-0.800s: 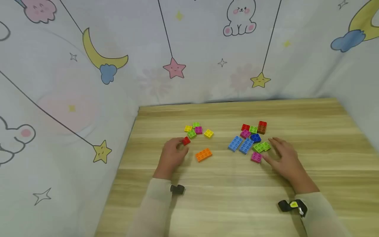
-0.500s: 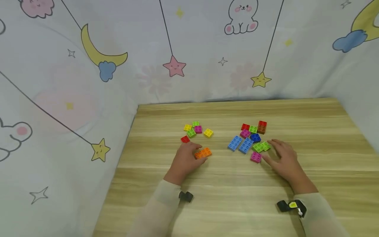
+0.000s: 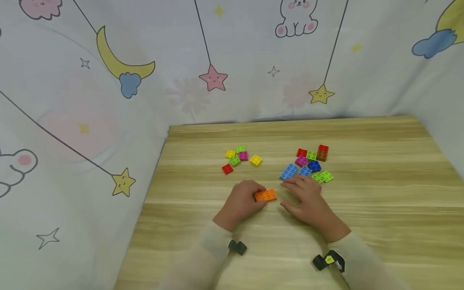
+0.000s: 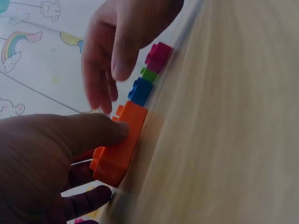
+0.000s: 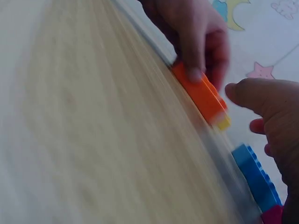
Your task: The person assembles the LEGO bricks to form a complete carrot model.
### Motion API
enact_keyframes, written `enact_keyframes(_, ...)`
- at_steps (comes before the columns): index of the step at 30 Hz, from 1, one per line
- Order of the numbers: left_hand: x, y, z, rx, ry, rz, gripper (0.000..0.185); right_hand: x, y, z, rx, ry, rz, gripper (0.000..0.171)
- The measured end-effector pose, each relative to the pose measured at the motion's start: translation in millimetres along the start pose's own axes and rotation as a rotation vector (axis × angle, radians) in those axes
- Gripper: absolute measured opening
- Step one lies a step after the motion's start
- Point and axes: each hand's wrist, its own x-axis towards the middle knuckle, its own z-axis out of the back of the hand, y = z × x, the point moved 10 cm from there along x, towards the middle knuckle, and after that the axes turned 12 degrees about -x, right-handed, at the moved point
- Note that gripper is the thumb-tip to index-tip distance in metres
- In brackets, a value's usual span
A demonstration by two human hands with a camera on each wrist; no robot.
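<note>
My left hand (image 3: pixel 243 202) pinches an orange toy building brick (image 3: pixel 266 195) between thumb and fingers, low over the table. In the left wrist view the thumb presses on the long side of the orange brick (image 4: pixel 125 144), whose studs face away from the tabletop. My right hand (image 3: pixel 311 204) hovers just right of it, fingers spread and holding nothing. Thumb and fingertips point toward the brick's free end, with a small gap between. Just beyond the right fingers lie two light blue bricks (image 3: pixel 288 172), one partly covered. A magenta brick (image 3: pixel 320 189) is mostly hidden behind that hand.
On the left of the wooden table (image 3: pixel 203 149) lie a red brick (image 3: pixel 227 168), a yellow brick (image 3: pixel 255 160) and a small cluster of others. To the right sit lime green bricks (image 3: pixel 322 177), a dark blue brick (image 3: pixel 314 166) and more. A printed cloth (image 3: pixel 250 100) hangs behind.
My left hand has left the red brick, taken hold of the orange brick and carried it rightward. My right hand has moved left from beside the green and magenta bricks toward it.
</note>
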Motion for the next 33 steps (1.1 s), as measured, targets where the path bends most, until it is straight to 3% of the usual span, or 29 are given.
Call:
enact_keyframes(3,0.5,-14.3,-10.4,0.001,0.016,-0.067,0.032,4,14,-13,-0.024,0.091,0.019,0.049)
enact_keyframes(7,-0.3,-20.8,-14.1,-0.002,0.011,-0.085,0.034,5,20,-22,-0.07,0.181,0.01,0.038)
enact_keyframes(11,-1.0,-9.4,7.8,-0.03,-0.081,-0.026,0.037,4,19,-27,-0.103,0.232,0.003,0.035)
enact_keyframes(14,0.2,17.4,45.6,-0.06,-0.234,0.049,0.036,3,17,-28,-0.109,0.243,-0.008,0.035)
enact_keyframes(17,1.8,60.5,81.2,-0.063,-0.375,0.169,0.042,3,16,-27,-0.11,0.241,-0.02,0.034)
enact_keyframes(19,1.5,89.8,93.9,-0.071,-0.41,0.273,0.048,3,15,-27,-0.112,0.239,-0.025,0.034)
enact_keyframes(22,1.8,115.8,99.0,-0.086,-0.378,0.37,0.047,2,14,-27,-0.112,0.233,-0.027,0.035)
enact_keyframes(25,2.4,122.9,98.0,-0.121,-0.341,0.388,0.036,1,13,-27,-0.112,0.233,-0.03,0.035)
enact_keyframes(29,0.7,119.0,96.0,-0.148,-0.334,0.374,0.027,1,12,-27,-0.113,0.233,-0.039,0.035)
enact_keyframes(33,-3.8,99.6,84.8,-0.161,-0.3,0.329,0.027,2,10,-25,-0.114,0.227,-0.047,0.035)
